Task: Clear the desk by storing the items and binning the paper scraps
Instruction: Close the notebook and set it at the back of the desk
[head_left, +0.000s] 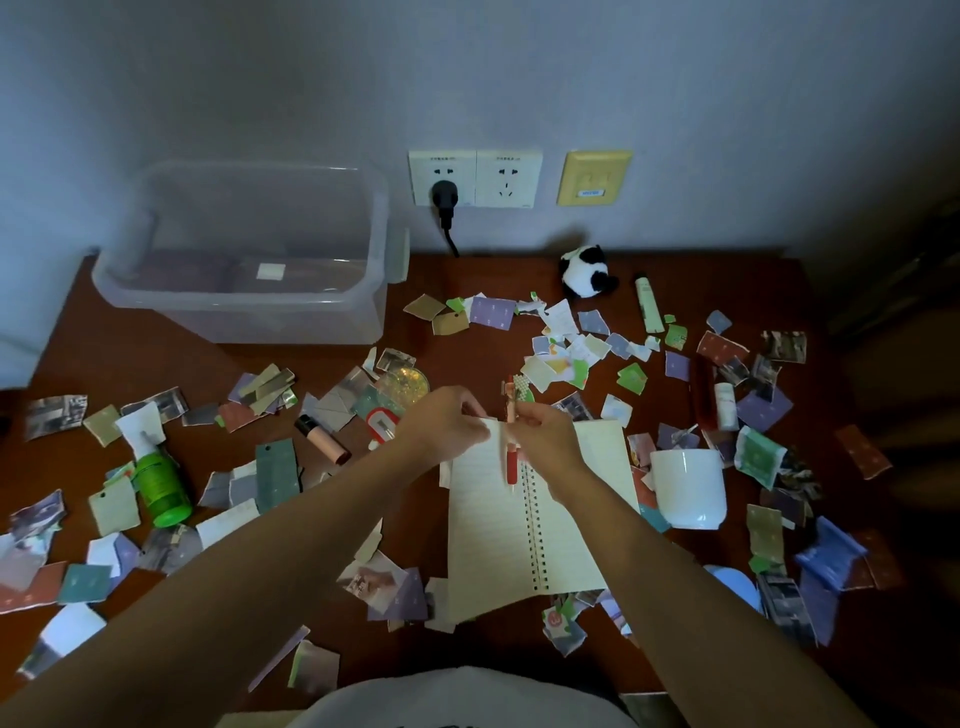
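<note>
An open spiral notebook (498, 530) with cream lined pages lies in the middle of the brown desk (218, 374). My left hand (452, 421) pinches the top corner of its left page. My right hand (545, 431) holds a red and pink pen (511, 447) upright over the notebook's top edge. Torn paper scraps (566, 358) in many colours lie scattered all over the desk. A clear plastic storage bin (249, 260) stands at the back left, against the wall.
A white mug (685, 488) stands right of the notebook. A green bottle (161, 488) lies at the left, a pink tube (322, 439) near the centre. A panda plush (584, 273) and a pale tube (648, 304) sit at the back. A plug (445, 200) hangs from the wall socket.
</note>
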